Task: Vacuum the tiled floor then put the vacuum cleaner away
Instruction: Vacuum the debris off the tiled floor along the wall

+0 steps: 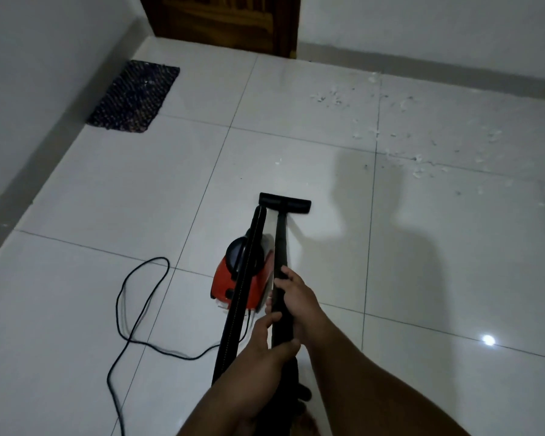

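A red and black vacuum cleaner [243, 278] sits on the white tiled floor [107, 199] in the middle of the view. Its black wand [280, 243] runs forward to a flat black floor head [285, 202] resting on a tile. My right hand [296, 297] grips the wand from the right. Lower down, my left hand [265, 344] holds the same wand. The black hose [244, 294] stretches from the canister back towards me, left of the wand. White scraps of debris [419, 146] lie scattered over the tiles at the far right.
A black power cord [132, 309] loops on the floor left of the vacuum. A dark woven mat [134, 96] lies by the left wall. A brown wooden door [227, 20] stands at the far end. Grey skirting runs along both walls.
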